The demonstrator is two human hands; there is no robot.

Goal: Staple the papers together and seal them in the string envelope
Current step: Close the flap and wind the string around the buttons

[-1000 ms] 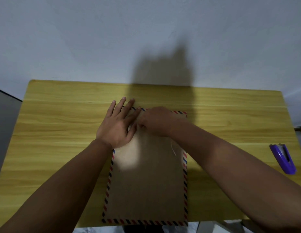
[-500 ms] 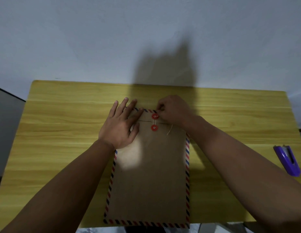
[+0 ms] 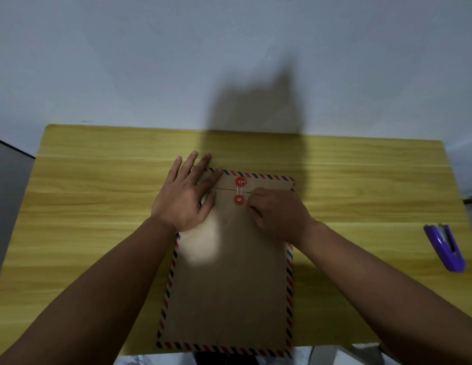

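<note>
A brown string envelope (image 3: 227,291) with a red and blue striped border lies flat on the wooden table (image 3: 98,233), flap folded down at the far end. Two red buttons sit on it, the upper button (image 3: 240,181) on the flap and the lower button (image 3: 239,199) on the body. A thin white string (image 3: 242,191) runs between them. My left hand (image 3: 186,196) presses flat on the envelope's top left corner, fingers straight. My right hand (image 3: 277,213) pinches the string just right of the lower button. No papers are visible.
A purple stapler (image 3: 445,247) lies near the table's right edge. A grey wall stands behind the table, with my shadow on it. A dark surface shows past the table's left edge.
My right hand has moved from beside the upper button down and toward me, to the right of the lower button, drawing the string with it. My left hand has stayed in place.
</note>
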